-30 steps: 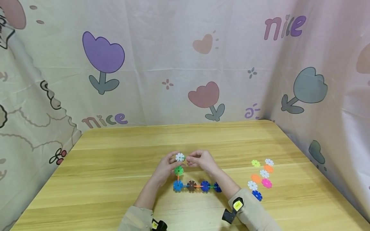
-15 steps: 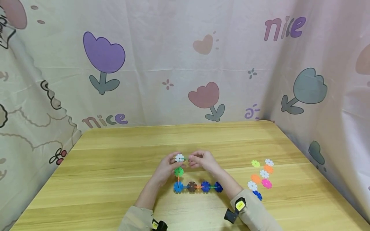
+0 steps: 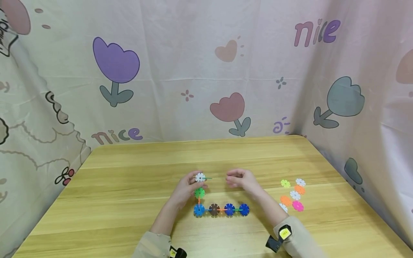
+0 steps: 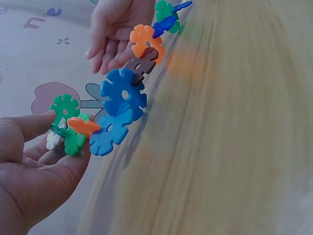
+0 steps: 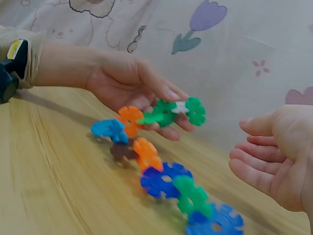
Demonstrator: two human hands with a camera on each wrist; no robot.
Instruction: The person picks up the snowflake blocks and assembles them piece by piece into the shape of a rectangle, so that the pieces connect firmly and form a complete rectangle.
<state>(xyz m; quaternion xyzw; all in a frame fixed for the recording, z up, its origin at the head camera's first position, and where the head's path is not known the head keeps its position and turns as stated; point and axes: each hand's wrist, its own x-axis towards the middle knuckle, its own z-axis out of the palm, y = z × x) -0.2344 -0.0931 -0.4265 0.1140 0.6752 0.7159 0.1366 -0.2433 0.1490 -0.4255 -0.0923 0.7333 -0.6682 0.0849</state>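
Notched plastic discs, slotted together, form an L-shaped chain in the head view. My left hand [image 3: 185, 188] pinches the chain's far end near a white disc [image 3: 200, 177], from which a green disc [image 5: 196, 111] juts edge-on to the right. Below come another green disc [image 3: 199, 193], an orange connecting disc [image 5: 129, 121] and a light blue corner disc [image 3: 199, 210]. The near row runs right through a brown disc [image 3: 214, 209] to two dark blue discs [image 3: 237, 209]. Apart from the chain, my right hand [image 3: 243, 181] holds nothing, its fingers loosely bent.
Loose discs lie at the right of the wooden table [image 3: 129, 200]: a yellow-green disc [image 3: 285, 183], orange discs [image 3: 299, 189], white discs [image 3: 295, 195] and a pink disc [image 3: 298, 206]. My right sleeve [image 3: 303, 238] covers the near part of that group. A printed curtain [image 3: 174, 53] hangs behind.
My right hand has let go of the green disc beside the white one and moved right. The left hand keeps its grip almost in place. The right forearm now covers the loose blue disc.
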